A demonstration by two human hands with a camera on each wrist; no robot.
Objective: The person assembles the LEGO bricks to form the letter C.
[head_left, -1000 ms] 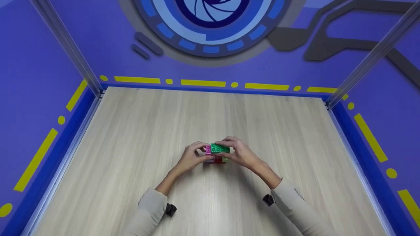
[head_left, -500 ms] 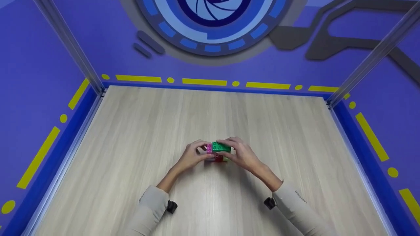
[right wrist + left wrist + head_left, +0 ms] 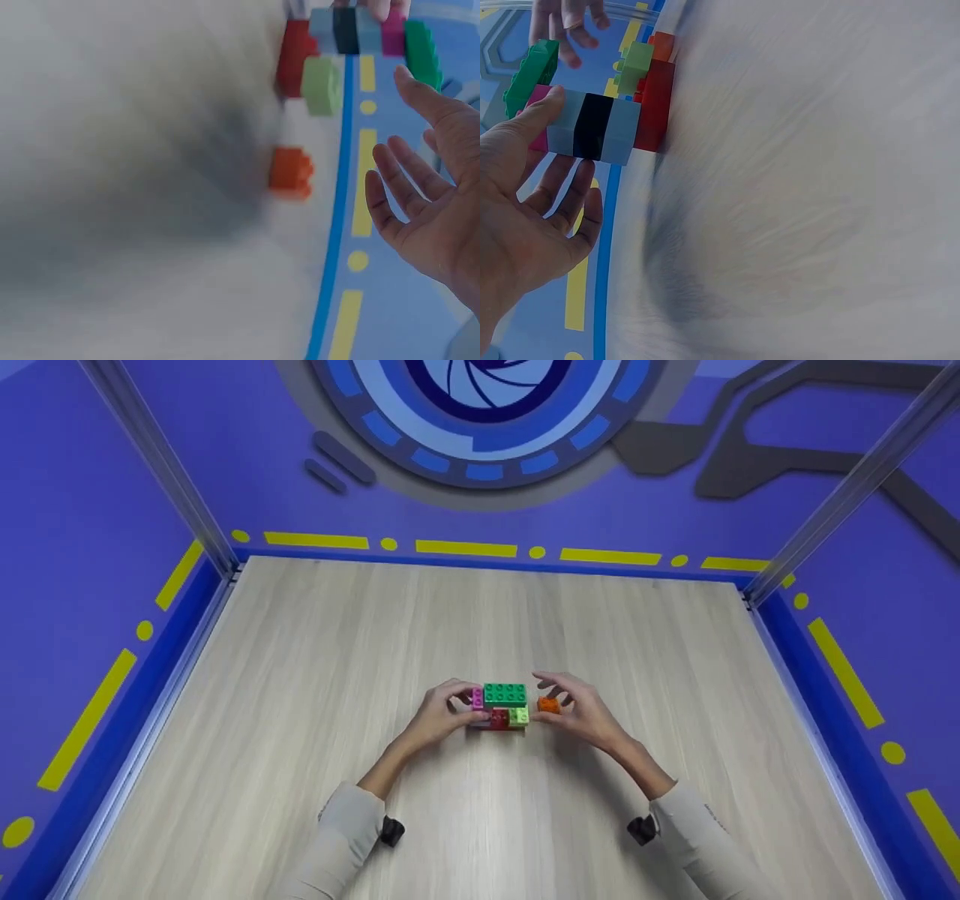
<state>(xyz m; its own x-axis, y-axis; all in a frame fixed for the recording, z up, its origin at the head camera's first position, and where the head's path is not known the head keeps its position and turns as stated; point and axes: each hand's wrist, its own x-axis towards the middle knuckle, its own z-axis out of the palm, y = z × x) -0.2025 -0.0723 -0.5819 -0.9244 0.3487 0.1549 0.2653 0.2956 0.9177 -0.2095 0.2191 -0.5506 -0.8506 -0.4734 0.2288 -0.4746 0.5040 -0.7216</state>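
A small stack of toy building bricks stands on the table. On its red base brick are a light-green brick at one end and a column of light-blue and black bricks at the other. A magenta brick tops the column, and a long green brick sits above it, overhanging sideways. My left hand grips the upper column between thumb and fingers. Fingers spread and holding nothing, my right hand hovers right of the stack, above a loose orange brick on the table.
The wooden table is enclosed by blue printed panels at the back and sides, with metal posts at the corners. Each sleeve has a dark device near its cuff.
My right hand has let go of the green brick and moved right. The light-green and orange bricks now show in the head view. My left hand keeps its grip.
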